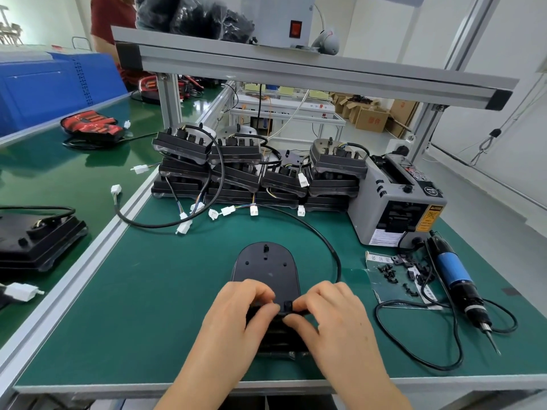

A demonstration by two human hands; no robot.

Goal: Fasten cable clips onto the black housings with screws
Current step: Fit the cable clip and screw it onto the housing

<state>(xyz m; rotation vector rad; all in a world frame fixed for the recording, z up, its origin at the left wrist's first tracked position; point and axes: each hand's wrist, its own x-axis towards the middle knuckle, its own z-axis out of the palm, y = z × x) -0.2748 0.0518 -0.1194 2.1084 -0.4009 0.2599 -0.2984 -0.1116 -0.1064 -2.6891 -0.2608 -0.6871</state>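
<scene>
Both curled, left hand (233,318) and right hand (337,318) pinch the clip (286,306) on the housing (263,266)

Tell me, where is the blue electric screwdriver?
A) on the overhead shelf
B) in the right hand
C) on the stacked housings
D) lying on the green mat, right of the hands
D: the blue screwdriver lies on the green mat, while the left hand and right hand hold the black housing.

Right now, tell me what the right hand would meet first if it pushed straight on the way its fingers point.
The right hand points left; it pinches the cable clip on the black housing, so next would likely come the left hand just beyond.
</scene>
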